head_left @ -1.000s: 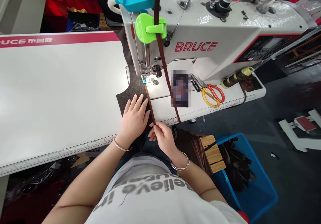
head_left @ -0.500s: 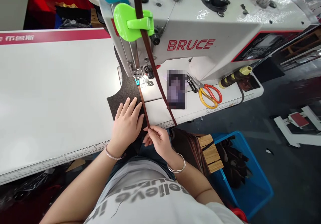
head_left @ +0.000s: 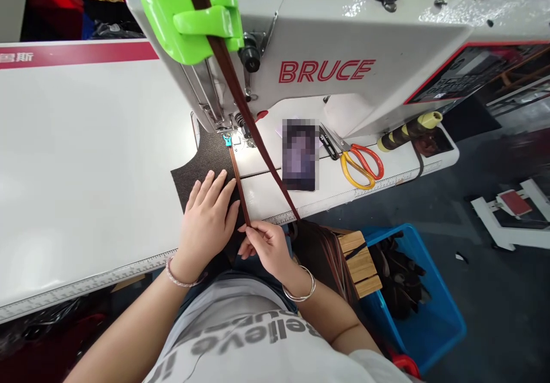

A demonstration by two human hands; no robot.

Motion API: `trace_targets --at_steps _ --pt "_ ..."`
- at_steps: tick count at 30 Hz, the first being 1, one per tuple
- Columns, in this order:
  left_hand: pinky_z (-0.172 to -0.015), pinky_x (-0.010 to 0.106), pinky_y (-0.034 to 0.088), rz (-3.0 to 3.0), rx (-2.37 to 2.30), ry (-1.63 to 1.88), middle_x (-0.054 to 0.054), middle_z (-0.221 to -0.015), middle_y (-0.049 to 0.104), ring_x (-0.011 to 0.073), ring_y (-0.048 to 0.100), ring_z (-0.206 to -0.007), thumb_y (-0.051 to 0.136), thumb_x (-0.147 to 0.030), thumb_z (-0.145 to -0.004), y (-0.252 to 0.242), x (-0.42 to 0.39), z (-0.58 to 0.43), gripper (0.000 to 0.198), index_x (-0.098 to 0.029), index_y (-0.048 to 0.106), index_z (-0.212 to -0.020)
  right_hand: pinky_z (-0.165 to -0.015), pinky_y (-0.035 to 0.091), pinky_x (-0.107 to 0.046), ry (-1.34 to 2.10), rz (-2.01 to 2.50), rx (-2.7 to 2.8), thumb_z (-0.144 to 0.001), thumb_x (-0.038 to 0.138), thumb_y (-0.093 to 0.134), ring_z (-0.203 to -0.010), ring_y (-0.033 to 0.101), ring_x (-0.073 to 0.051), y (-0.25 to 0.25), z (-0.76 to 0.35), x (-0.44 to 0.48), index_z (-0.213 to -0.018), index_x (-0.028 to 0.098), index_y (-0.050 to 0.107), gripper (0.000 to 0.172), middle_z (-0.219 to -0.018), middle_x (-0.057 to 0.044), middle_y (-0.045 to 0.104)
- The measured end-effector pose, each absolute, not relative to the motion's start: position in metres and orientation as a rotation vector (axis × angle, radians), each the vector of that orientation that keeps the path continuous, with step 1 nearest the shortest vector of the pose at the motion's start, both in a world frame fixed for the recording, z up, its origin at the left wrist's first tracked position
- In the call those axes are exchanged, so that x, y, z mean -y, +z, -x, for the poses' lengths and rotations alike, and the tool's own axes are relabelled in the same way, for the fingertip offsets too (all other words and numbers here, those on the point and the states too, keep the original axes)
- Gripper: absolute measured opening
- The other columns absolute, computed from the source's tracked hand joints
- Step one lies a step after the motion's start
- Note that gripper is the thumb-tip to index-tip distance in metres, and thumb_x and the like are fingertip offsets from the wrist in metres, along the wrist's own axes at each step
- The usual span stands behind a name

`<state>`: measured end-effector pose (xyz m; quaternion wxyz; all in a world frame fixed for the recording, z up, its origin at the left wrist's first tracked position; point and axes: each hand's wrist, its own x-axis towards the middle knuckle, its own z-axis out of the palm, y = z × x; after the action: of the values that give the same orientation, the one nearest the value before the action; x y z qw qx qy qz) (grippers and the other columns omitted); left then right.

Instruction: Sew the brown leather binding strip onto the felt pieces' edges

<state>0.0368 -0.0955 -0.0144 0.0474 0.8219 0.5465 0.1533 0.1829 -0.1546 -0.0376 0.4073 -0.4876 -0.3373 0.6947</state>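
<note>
My left hand (head_left: 207,217) lies flat, fingers outstretched, on a dark brown piece of fabric (head_left: 189,169) that runs under the sewing machine (head_left: 258,34). Along the fabric's right edge goes a narrow reddish-brown strip (head_left: 239,191), which leads up to the blue presser foot (head_left: 227,140). Just off the table's front edge, my right hand (head_left: 266,247) pinches the lower end of this strip between thumb and fingers. A wider brown strip (head_left: 249,114) hangs slantwise past the bright green clip (head_left: 193,22) in front of the machine head. The needle tip is too small to make out.
Orange-and-yellow scissors (head_left: 361,165), black snips (head_left: 329,142) and a blurred-out phone-like item (head_left: 299,157) lie right of the needle. A thread cone (head_left: 410,131) rests farther right. Below stand a wooden block (head_left: 360,264) and a blue bin (head_left: 429,314) holding dark pieces.
The view has shifted closer to the machine, so its head sits higher and further left. Both hands keep their hold, the left flat on the fabric, the right pinching the strip.
</note>
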Motion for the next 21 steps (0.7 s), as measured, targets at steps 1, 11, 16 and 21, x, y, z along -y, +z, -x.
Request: trace_targets --at_steps 1,11,16,21 --pt "-0.12 0.053 0.026 -2.504 -1.667 0.469 0.015 -0.151 0.045 0.0328 0.031 -0.147 0.04 -0.029 -0.098 -0.0145 0.0956 -0.037 0.045 -0.011 0.05 -0.139 -0.049 0.048 -0.018 1.755 1.229 0.85 -0.085 0.058 0.056 -0.047 0.058 -0.009 -0.0381 -0.1831 0.1548 -0.094 0.013 0.065 0.047 -0.058 -0.001 0.064" --pt "-0.12 0.053 0.026 -2.476 -1.666 0.492 0.015 -0.151 0.044 0.0321 0.031 -0.147 0.042 -0.028 -0.098 -0.0143 0.0954 -0.0378 0.045 -0.014 0.049 -0.139 -0.05 0.048 -0.017 1.77 1.211 0.848 -0.088 0.055 0.055 -0.049 0.059 -0.008 -0.0426 -0.1847 0.1565 -0.095 0.014 0.066 0.043 -0.06 -0.001 0.065" --pt "-0.121 0.053 0.025 -2.471 -1.662 0.506 0.015 -0.151 0.045 0.0317 0.03 -0.147 0.043 -0.028 -0.097 -0.0151 0.0958 -0.0376 0.045 -0.013 0.049 -0.139 -0.05 0.048 -0.018 1.777 1.203 0.837 -0.088 0.055 0.056 -0.049 0.059 -0.008 -0.0438 -0.1846 0.1571 -0.096 0.014 0.066 0.043 -0.06 -0.001 0.065" --pt "-0.121 0.053 0.025 -2.466 -1.661 0.508 0.015 -0.151 0.045 0.0314 0.03 -0.147 0.043 -0.028 -0.097 -0.0151 0.0961 -0.0371 0.045 -0.014 0.049 -0.14 -0.05 0.047 -0.017 1.772 1.204 0.838 -0.088 0.053 0.056 -0.049 0.059 -0.008 -0.0427 -0.1846 0.157 -0.095 0.014 0.066 0.041 -0.059 -0.001 0.064"
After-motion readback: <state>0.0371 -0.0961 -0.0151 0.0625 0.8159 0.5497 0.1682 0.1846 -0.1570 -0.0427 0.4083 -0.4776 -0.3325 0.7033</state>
